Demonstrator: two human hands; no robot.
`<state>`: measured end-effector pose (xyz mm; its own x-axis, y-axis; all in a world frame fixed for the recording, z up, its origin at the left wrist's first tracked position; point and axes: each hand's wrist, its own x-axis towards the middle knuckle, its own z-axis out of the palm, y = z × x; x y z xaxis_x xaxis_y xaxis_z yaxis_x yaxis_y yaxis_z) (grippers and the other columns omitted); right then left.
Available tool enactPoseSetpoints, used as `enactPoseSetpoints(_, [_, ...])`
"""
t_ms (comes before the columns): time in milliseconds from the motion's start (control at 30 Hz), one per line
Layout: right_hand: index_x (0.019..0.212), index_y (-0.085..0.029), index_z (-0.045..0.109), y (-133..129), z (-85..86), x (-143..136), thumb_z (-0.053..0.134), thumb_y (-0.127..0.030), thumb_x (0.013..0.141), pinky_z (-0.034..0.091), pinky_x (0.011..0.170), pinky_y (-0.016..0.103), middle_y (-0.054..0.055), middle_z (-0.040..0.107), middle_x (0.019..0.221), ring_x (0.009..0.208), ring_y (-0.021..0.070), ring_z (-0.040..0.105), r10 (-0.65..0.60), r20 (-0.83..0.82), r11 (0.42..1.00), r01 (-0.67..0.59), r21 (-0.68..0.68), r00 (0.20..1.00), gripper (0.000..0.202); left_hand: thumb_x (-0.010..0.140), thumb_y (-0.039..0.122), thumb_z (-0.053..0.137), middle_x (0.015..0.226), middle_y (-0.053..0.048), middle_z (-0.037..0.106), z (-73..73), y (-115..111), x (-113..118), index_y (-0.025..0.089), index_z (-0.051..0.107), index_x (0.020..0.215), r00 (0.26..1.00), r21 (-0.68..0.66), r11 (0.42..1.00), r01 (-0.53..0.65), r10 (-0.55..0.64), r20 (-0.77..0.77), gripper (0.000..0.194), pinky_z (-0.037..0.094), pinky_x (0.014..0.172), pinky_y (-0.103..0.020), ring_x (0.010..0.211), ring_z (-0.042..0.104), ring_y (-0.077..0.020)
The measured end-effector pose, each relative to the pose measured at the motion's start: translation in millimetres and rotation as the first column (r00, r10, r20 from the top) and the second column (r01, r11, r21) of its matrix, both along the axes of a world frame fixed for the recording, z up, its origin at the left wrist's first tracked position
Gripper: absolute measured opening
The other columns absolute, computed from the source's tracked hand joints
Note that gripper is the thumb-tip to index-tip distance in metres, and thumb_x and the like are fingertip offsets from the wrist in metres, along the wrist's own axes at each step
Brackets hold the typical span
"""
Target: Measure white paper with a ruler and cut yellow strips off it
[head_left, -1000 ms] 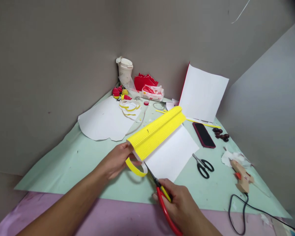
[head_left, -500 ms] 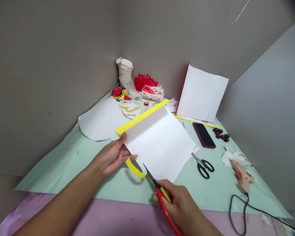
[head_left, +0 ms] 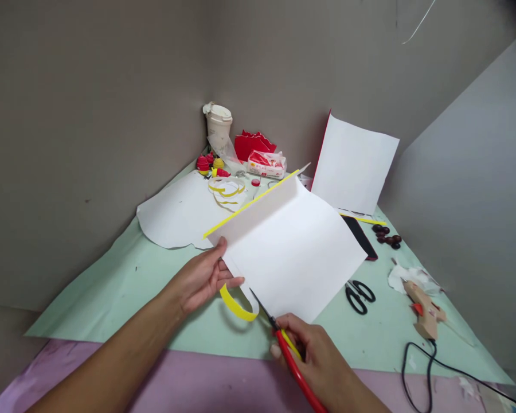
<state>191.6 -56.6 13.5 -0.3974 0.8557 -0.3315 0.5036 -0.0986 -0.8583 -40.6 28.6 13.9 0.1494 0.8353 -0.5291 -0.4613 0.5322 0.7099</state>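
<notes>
A white sheet of paper (head_left: 288, 246) with a yellow underside is held up by my left hand (head_left: 204, 276), whose thumb lies on its left edge. The sheet's far edge is folded up and shows a yellow rim. My right hand (head_left: 312, 350) grips red-and-yellow-handled scissors (head_left: 294, 361), their dark blades at the sheet's near-left edge. A narrow strip (head_left: 238, 307), partly cut from that edge, curls down below my left fingers with its yellow side showing. The sheet covers part of a phone (head_left: 361, 241) and the blades of black-handled scissors (head_left: 359, 297).
At the right lie a glue gun (head_left: 425, 312) with its black cord and dark beads (head_left: 387, 235). A white sheet (head_left: 355, 163) stands near the wall. Behind are curled strips (head_left: 226, 189), a lidded cup (head_left: 219, 117), a tissue pack (head_left: 266, 164) and red pieces (head_left: 254, 143).
The sheet has tilted and its right side has swung right, now covering part of the phone and the black scissors' blades. Its folded edge shows less yellow. Both hands stay nearly in place.
</notes>
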Motion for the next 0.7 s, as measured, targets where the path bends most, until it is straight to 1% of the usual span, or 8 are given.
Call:
enactPoseSetpoints(133, [0.090,-0.018,0.060,1.9,-3.5,0.4,0.062,-0.046,0.088,0.026,0.054,0.025,-0.008,0.036,0.061,0.058,0.0113,0.031,0.006,-0.023,1.000,-0.007,-0.014,1.000,0.028,0.098,0.037,0.053,0.097,-0.019,0.077,-0.1,-0.3,0.7,0.008,0.064,0.116,1.000,0.018,1.000,0.004,-0.004,0.001,0.036,0.065,0.063,-0.031,0.076,0.076,-0.0223])
enactPoseSetpoints(267, [0.088,-0.018,0.059,2.7,-3.5,1.4,0.063,-0.048,0.088,0.026,0.054,0.024,-0.008,0.033,0.061,0.058,0.0108,0.030,0.003,-0.057,1.000,-0.003,-0.005,0.998,0.030,0.099,0.037,0.052,0.097,-0.019,0.077,-0.1,0.7,1.3,0.008,0.064,0.114,1.000,-0.005,1.000,-0.010,0.010,0.005,0.035,0.064,0.063,-0.030,0.076,0.076,-0.0212])
enactPoseSetpoints(367, [0.088,-0.017,0.057,3.2,-1.5,2.0,0.063,-0.049,0.089,0.025,0.052,0.023,-0.009,0.033,0.060,0.055,0.0095,0.029,-0.010,-0.131,0.996,-0.002,-0.092,0.991,0.032,0.098,0.037,0.052,0.097,-0.019,0.077,-0.2,1.3,1.9,0.008,0.064,0.114,1.000,-0.007,1.000,-0.026,0.026,0.013,0.035,0.064,0.063,-0.031,0.076,0.076,-0.0212])
enactPoseSetpoints(500, [0.091,-0.018,0.056,5.5,0.6,2.1,0.065,-0.061,0.086,0.022,0.046,0.020,-0.010,0.034,0.061,0.051,0.0070,0.026,-0.045,-0.237,0.969,-0.016,-0.247,0.971,0.044,0.098,0.038,0.053,0.098,-0.019,0.077,0.2,1.0,1.9,0.008,0.064,0.114,0.999,0.001,1.000,-0.031,0.031,0.028,0.036,0.064,0.062,-0.031,0.077,0.076,-0.0225])
enactPoseSetpoints(600, [0.094,-0.019,0.055,7.2,0.2,2.9,0.063,-0.067,0.084,0.021,0.042,0.018,-0.011,0.033,0.059,0.047,0.0056,0.025,-0.050,-0.268,0.956,-0.031,-0.291,0.962,0.050,0.098,0.038,0.053,0.097,-0.019,0.077,1.3,0.5,1.9,0.008,0.063,0.114,0.999,0.001,0.999,-0.043,0.043,0.027,0.035,0.064,0.062,-0.031,0.077,0.076,-0.0229])
enactPoseSetpoints(700, [0.094,-0.019,0.055,7.8,-2.0,4.2,0.065,-0.068,0.082,0.021,0.040,0.018,-0.012,0.033,0.058,0.043,0.0046,0.025,-0.049,-0.269,0.953,-0.036,-0.302,0.962,0.051,0.098,0.037,0.053,0.097,-0.020,0.077,2.8,-0.3,2.5,0.007,0.063,0.115,0.999,0.006,0.999,-0.044,0.044,0.026,0.036,0.064,0.061,-0.031,0.077,0.076,-0.0236])
